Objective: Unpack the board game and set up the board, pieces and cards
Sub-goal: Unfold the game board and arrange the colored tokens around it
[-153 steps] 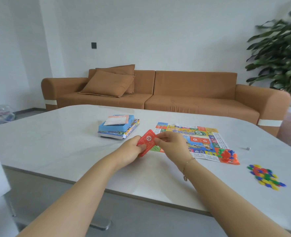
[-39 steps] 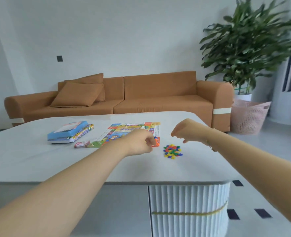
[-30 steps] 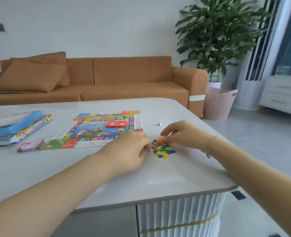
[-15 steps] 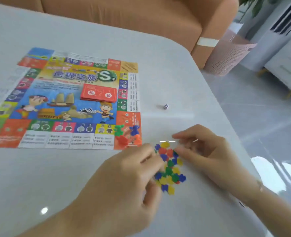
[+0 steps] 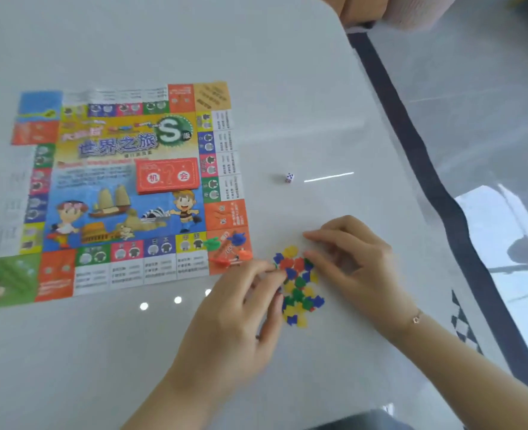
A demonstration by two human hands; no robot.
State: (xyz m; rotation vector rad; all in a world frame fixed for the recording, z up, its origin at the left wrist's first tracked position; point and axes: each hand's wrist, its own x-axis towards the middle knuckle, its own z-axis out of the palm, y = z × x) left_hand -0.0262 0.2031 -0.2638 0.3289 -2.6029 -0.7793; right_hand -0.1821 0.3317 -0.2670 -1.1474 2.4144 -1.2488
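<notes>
- A white table [image 5: 287, 72] is seen from above; it fills most of the frame, and floor shows along the right edge.
- The game board [image 5: 123, 193] is laid flat and unfolded in the left half of the frame.
- A red stack of cards [image 5: 168, 175] is placed on the board, just right of its centre.
- A few pawns [image 5: 228, 251], green, blue and orange, are gathered on the orange corner square at the board's lower right.
- A small white die [image 5: 289, 178] is found on the bare table right of the board, well apart from everything else.
- A loose heap of small coloured tokens [image 5: 298, 285], red, blue, yellow and green, is spread on the table just below and right of the board's lower-right corner.
- The left hand [image 5: 234, 318] is reached in from the lower centre; its fingertips are curled against the left edge of the heap. Whether a token is pinched cannot be told.
- The right hand [image 5: 354, 259] is brought in from the lower right, fingers bent and lightly spread, tips touching the upper right of the heap. No token can be made out in its grasp, so the grip cannot be told.
- A thin bracelet [image 5: 416, 319] is worn on the right wrist.
</notes>
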